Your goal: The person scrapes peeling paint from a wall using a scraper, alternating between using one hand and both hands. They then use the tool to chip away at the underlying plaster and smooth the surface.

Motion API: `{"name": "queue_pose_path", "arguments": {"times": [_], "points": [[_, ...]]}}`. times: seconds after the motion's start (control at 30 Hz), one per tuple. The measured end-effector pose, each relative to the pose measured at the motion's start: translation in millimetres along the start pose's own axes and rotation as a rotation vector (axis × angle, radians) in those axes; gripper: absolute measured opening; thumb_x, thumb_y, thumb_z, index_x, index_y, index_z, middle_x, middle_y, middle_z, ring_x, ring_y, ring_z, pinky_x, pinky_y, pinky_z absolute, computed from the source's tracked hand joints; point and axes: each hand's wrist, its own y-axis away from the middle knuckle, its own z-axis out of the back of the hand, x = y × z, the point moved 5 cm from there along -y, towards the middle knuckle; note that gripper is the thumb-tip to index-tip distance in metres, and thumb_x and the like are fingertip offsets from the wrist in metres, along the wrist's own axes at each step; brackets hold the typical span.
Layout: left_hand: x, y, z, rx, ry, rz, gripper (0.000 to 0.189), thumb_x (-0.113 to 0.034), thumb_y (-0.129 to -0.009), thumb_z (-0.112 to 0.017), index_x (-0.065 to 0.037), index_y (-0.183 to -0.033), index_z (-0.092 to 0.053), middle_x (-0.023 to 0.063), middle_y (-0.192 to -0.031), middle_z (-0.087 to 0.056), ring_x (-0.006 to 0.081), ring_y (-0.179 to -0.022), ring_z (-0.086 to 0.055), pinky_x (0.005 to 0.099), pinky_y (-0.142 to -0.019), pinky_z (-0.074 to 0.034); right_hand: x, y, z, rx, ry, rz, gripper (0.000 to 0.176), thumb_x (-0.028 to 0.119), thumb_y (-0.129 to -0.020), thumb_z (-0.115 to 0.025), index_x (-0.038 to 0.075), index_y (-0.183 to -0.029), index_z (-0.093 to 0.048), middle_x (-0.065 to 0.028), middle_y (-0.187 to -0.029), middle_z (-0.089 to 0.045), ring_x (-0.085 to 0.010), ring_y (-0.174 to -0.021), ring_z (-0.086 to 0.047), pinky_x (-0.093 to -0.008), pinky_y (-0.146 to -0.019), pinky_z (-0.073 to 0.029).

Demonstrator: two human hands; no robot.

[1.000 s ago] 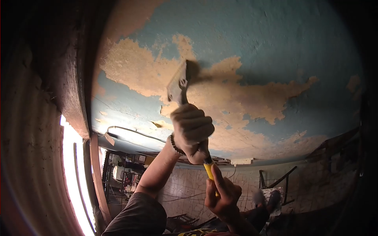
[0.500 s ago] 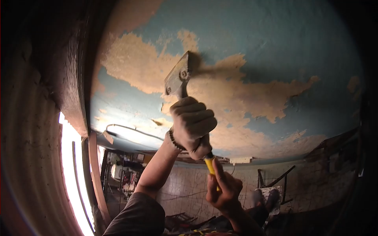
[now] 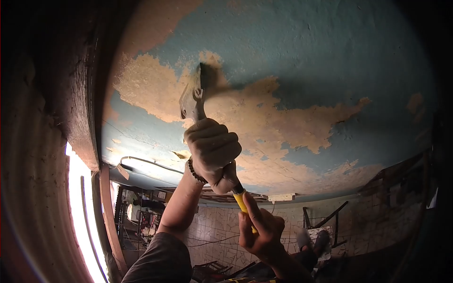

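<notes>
A scraper (image 3: 192, 96) with a wide worn metal blade, dark shaft and yellow handle end points up against a painted wall (image 3: 325, 52). Its blade edge lies at a bare tan patch (image 3: 283, 118) amid blue paint; firm contact is hard to judge. My left hand (image 3: 213, 148), with a beaded bracelet on the wrist, is wrapped in a fist round the shaft below the blade. Lower down, my right hand (image 3: 262, 228) grips the yellow end between thumb and fingers, partly hiding it.
A wooden beam (image 3: 78, 94) and a bright opening (image 3: 82, 212) are on the left. A cable (image 3: 146, 161) runs along the wall. Far below are a tiled floor (image 3: 212, 226), a dark metal frame (image 3: 330, 217), my feet (image 3: 321, 240) and a cluttered shelf (image 3: 141, 217).
The scraper and both hands have shifted left in view, and the wall patches have also moved slightly left and down. The blade is turned more edge-on. Both hands keep their grip.
</notes>
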Motion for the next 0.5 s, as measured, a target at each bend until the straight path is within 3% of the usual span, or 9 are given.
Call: {"name": "queue_pose_path", "arguments": {"times": [0.17, 0.27, 0.4, 0.43, 0.5], "points": [[-9, 13, -14, 0.005, 0.042, 0.024, 0.025, -0.035, -0.051, -0.051, -0.011, -0.057, -0.046, 0.0015, -0.053, -0.041, 0.0215, -0.043, -0.042, 0.0343, -0.046, -0.031, -5, 17, 0, 0.053, -0.003, -0.053, 0.056, 0.002, -0.088, -0.065, -0.005, -0.142, -0.053, -0.0161, -0.073, -0.067, -0.0242, -0.059, -0.07, -0.0334, -0.054, -0.054], [0, -7, 3, 0.03, -0.016, -0.031, 0.025, -0.035, -0.049, -0.051, -0.012, -0.057, -0.046, 0.0018, -0.053, -0.04, 0.0217, -0.043, -0.042, 0.0344, -0.046, -0.03, 5, -7, 0, -0.004, -0.055, 0.02, 0.055, 0.001, -0.088, -0.064, -0.006, -0.141, -0.053, -0.0182, -0.076, -0.068, -0.0262, -0.063, -0.072, -0.0339, -0.056, -0.055], [1, -10, 6, 0.074, -0.048, -0.026, 0.025, -0.035, -0.048, -0.051, -0.012, -0.056, -0.047, 0.0008, -0.053, -0.04, 0.0206, -0.043, -0.043, 0.0341, -0.045, -0.03, 8, -10, 3, 0.024, -0.039, 0.008, 0.056, 0.001, -0.088, -0.064, -0.006, -0.142, -0.053, -0.0178, -0.078, -0.069, -0.0249, -0.061, -0.071, -0.0335, -0.055, -0.054], [-2, -2, 1, -0.015, 0.015, -0.062, 0.026, -0.035, -0.047, -0.051, -0.011, -0.057, -0.049, 0.0009, -0.054, -0.043, 0.0199, -0.043, -0.044, 0.0333, -0.045, -0.031, 5, 2, -2, 0.055, 0.012, -0.023, 0.056, 0.001, -0.087, -0.065, -0.006, -0.142, -0.053, -0.0165, -0.076, -0.067, -0.0229, -0.057, -0.069, -0.0331, -0.052, -0.053], [0, -1, 4, -0.002, 0.0, -0.076, 0.024, -0.033, -0.049, -0.051, -0.01, -0.056, -0.048, 0.002, -0.053, -0.044, 0.0204, -0.042, -0.044, 0.0331, -0.044, -0.032, 9, -4, -3, 0.025, 0.007, 0.012, 0.057, 0.001, -0.087, -0.065, -0.005, -0.142, -0.053, -0.0146, -0.073, -0.065, -0.0212, -0.055, -0.066, -0.0328, -0.05, -0.051]]}}
